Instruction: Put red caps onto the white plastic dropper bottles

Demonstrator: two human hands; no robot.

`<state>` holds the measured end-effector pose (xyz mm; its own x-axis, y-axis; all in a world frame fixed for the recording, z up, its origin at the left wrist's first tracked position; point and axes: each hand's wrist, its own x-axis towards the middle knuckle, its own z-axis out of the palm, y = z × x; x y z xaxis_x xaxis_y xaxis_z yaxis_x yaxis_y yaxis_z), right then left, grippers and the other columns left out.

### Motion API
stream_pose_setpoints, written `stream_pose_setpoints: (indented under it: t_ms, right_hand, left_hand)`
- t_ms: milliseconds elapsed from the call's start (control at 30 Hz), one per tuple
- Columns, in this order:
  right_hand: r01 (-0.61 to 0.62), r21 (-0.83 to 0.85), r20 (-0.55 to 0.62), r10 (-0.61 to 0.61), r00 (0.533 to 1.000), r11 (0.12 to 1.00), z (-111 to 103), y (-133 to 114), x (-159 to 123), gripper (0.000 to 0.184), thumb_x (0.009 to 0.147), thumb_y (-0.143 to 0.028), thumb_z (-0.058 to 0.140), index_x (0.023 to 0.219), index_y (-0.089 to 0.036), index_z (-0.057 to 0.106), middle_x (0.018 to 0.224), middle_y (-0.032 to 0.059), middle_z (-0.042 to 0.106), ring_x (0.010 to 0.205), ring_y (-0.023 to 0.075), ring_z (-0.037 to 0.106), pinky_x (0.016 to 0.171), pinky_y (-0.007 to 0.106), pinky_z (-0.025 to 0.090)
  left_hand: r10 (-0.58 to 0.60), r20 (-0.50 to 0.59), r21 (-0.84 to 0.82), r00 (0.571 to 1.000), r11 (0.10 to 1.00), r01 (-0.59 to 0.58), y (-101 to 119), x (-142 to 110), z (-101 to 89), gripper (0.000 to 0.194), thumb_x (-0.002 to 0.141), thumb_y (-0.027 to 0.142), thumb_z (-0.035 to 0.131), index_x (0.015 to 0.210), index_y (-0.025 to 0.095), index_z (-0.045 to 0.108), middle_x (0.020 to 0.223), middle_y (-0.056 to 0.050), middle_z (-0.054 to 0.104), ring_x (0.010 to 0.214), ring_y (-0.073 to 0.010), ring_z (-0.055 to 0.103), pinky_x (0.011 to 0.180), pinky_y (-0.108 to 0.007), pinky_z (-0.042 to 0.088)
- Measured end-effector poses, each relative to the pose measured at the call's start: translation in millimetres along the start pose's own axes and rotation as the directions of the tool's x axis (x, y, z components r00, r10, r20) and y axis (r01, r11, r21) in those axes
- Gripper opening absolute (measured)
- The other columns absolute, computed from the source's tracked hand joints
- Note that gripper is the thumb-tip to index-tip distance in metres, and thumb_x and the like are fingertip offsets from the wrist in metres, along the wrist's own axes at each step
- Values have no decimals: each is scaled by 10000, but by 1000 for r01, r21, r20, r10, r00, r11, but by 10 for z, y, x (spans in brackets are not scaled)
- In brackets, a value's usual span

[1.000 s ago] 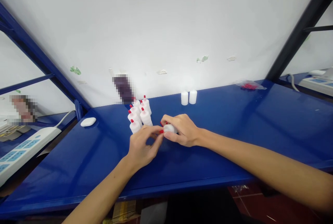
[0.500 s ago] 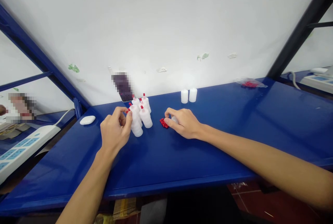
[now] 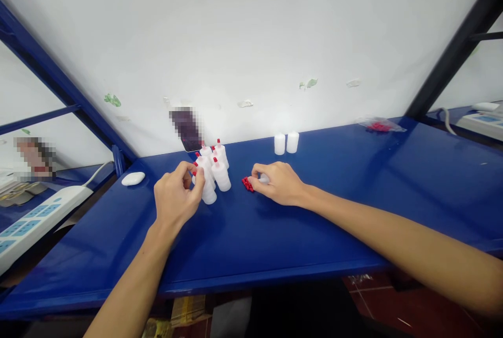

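Observation:
My left hand (image 3: pixel 178 189) is at a cluster of white plastic squeeze bottles (image 3: pixel 222 178). Its thumb and index finger pinch the red tip cap (image 3: pixel 195 173) of the nearest bottle (image 3: pixel 209 196), which stands on the table. Several other bottles with red tips stand upright just behind. My right hand (image 3: pixel 280 183) is curled low over a small pile of red tip caps (image 3: pixel 247 184), thumb and index finger at its right edge. A translucent white nozzle piece (image 3: pixel 264 178) shows between its fingers; the rest is hidden by the hand.
Two white bottles without visible tips (image 3: pixel 286 143) stand near the wall. Along the blue table (image 3: pixel 251 243) are a phone with a blurred screen (image 3: pixel 187 129), a white oval object (image 3: pixel 133 178) and a plastic bag of red pieces (image 3: pixel 380 126). A power strip (image 3: pixel 35 217) lies beyond the left edge.
Both hands stay in nearly the same places. The view has shifted slightly, and the left fingers sit a little further right over the nearest bottle's tip.

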<state>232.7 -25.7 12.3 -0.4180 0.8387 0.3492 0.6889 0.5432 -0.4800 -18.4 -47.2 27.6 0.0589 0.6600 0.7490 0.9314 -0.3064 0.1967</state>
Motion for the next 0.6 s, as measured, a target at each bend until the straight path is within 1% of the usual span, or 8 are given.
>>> stream_pose_setpoints:
  t_ms: [233, 300, 400, 467, 500, 533, 567, 600]
  right_hand:
    - [-13, -15, 11, 13, 1000, 1000, 2, 14, 2, 282, 925, -427, 501, 811, -204, 632, 565, -39, 538, 518, 105, 428, 567, 245, 229]
    - [-15, -17, 24, 16, 1000, 1000, 0, 25, 8, 302, 935, -443, 494, 814, -207, 638, 592, -33, 573, 535, 108, 458, 568, 243, 233]
    - [66, -38, 93, -62, 994, 997, -9, 55, 27, 340, 971, -444, 450, 817, -211, 644, 657, -20, 623, 573, 115, 499, 568, 243, 232]
    - [165, -79, 156, -151, 976, 983, -19, 83, 41, 335, 993, -414, 424, 833, -214, 641, 714, -11, 648, 606, 120, 522, 566, 245, 225]
    - [207, -108, 181, -186, 966, 972, -25, 98, 47, 326, 999, -399, 418, 848, -215, 640, 752, -6, 658, 624, 122, 533, 563, 247, 221]
    - [238, -142, 200, -208, 958, 961, -34, 114, 52, 316, 1004, -392, 415, 870, -217, 642, 795, 1, 667, 642, 125, 544, 558, 249, 216]
    - [260, -175, 215, -221, 951, 950, -45, 130, 56, 313, 1010, -390, 410, 895, -219, 645, 842, 9, 672, 661, 127, 556, 553, 250, 214]
    - [276, -206, 227, -228, 947, 939, -58, 145, 60, 314, 1016, -392, 404, 919, -220, 648, 881, 16, 673, 677, 130, 566, 550, 251, 215]
  left_hand:
    - [-16, -34, 4, 999, 1000, 16, -1, 13, 7, 194, 861, 360, 594, 782, 191, 540, 484, 90, 379, 434, -88, 391, 526, -230, 312]
    - [-16, -94, -39, 995, 999, 12, -10, 28, 5, 161, 849, 329, 615, 807, 191, 544, 505, 92, 377, 441, -84, 386, 526, -228, 325]
    - [46, -256, -152, 966, 984, -87, 90, -27, -63, 102, 846, 246, 607, 784, 195, 544, 538, 77, 417, 458, -83, 395, 513, -231, 347]
    - [124, -280, -267, 952, 942, -202, 298, -167, -184, 107, 861, 207, 577, 757, 205, 551, 554, 58, 470, 453, -88, 406, 488, -242, 352]
    - [167, -210, -371, 963, 898, -237, 442, -271, -269, 145, 881, 210, 551, 736, 213, 552, 562, 45, 499, 446, -94, 418, 476, -253, 358]
    - [208, -60, -499, 976, 841, -210, 602, -391, -367, 206, 912, 242, 514, 710, 225, 549, 554, 29, 510, 445, -110, 444, 472, -272, 377]
    - [261, 145, -605, 954, 787, -124, 765, -520, -472, 272, 939, 307, 473, 690, 241, 560, 538, 8, 517, 455, -141, 481, 476, -304, 404]
    - [320, 324, -670, 890, 742, -22, 920, -649, -581, 325, 949, 388, 452, 675, 262, 574, 518, -11, 515, 469, -175, 510, 481, -340, 426]
